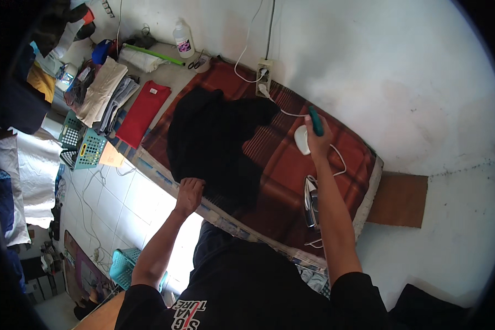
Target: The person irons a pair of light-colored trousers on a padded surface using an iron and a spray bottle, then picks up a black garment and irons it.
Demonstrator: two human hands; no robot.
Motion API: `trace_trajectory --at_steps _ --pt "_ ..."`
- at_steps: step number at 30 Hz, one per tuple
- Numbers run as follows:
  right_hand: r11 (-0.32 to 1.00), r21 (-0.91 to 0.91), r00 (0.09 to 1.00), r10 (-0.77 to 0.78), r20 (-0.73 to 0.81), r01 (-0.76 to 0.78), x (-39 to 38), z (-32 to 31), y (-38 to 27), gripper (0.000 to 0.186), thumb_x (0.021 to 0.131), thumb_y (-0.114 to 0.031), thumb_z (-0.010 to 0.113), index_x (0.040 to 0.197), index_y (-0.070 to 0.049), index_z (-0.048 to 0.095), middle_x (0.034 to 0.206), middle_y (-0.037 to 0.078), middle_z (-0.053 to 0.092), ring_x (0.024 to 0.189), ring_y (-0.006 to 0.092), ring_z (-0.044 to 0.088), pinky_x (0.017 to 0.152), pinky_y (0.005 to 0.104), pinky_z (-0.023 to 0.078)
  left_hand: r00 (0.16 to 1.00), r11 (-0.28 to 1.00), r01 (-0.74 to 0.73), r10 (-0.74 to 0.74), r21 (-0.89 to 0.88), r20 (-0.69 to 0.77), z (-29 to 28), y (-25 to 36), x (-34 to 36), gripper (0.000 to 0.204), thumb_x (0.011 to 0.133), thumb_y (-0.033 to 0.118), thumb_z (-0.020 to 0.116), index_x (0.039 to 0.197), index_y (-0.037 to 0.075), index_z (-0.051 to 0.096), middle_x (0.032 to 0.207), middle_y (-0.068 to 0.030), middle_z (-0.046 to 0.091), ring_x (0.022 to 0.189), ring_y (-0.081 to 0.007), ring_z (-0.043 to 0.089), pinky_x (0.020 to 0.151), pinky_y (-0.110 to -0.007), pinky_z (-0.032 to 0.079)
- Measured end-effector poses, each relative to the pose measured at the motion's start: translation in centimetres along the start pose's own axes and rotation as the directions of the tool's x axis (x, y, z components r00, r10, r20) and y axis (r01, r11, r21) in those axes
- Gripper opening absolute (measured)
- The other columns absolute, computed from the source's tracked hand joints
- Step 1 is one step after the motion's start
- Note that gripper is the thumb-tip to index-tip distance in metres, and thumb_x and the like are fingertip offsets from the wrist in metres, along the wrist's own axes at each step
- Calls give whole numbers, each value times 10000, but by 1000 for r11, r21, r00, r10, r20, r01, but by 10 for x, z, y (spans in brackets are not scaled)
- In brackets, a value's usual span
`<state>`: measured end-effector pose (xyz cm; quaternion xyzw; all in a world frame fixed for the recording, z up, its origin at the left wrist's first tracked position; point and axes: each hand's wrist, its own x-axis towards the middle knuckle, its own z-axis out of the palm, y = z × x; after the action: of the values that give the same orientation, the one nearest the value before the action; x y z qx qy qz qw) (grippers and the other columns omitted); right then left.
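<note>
Black cloth, soft and crumpled: the garment lies across the middle of the red checked blanket, its folds bunched at the left and back. Left of it, a red folded shirt, flat, beside a folded stack.

Your left hand is at the garment's near edge, by the table's rim. Fingers bent, knuckles up; can't tell whether they pinch the cloth or only press on it. For good handling, I'd anchor that edge lightly and draw the bunched part out flat, no hard tugging.

Back wall: a socket strip, two plugs in, a white cord running from it toward your right hand. That hand is closed round the head of a green-topped white bottle, a sprayer by its look, to the right of the garment. Judgement: if you spray, aim leftward onto cloth, lightly and evenly, well away from the socket strip.

Pose: left elbow bent, forearm angled up and inward; right arm stretched long across the blanket. The iron sits just left of that forearm; mind a hot plate and the cord near your wrist.
</note>
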<state>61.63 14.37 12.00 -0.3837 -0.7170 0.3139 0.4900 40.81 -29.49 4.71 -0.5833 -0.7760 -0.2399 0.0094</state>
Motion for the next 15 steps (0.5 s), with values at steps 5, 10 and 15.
trace_trajectory --at_steps 5,10,15 --pt "987 -47 982 157 107 -152 -6 3 20 579 910 -425 892 1317 -55 714 998 80 778 901 201 732 874 363 573 993 991 -119 117 -57 -33 -17 -9 31 190 952 34 674 1142 30 655 1045 -138 698 988 -366 678 877 -481 532" --pt "952 -193 969 247 26 -238 -28 -31 21 888 875 -420 910 1534 27 518 1223 182 748 1110 293 729 996 394 552 995 967 -93 100 -236 17 -50 20 97 158 1013 88 687 1151 19 651 1013 -177 706 832 -412 725 726 -492 594" --pt "973 -220 979 105 175 -65 -152 -12 -118 916 913 -370 857 1621 15 420 1610 237 487 1514 407 459 1223 495 387 997 929 11 19 -371 79 -98 30 121 146 1028 106 696 1139 16 668 1035 -192 737 882 -419 746 766 -478 600"
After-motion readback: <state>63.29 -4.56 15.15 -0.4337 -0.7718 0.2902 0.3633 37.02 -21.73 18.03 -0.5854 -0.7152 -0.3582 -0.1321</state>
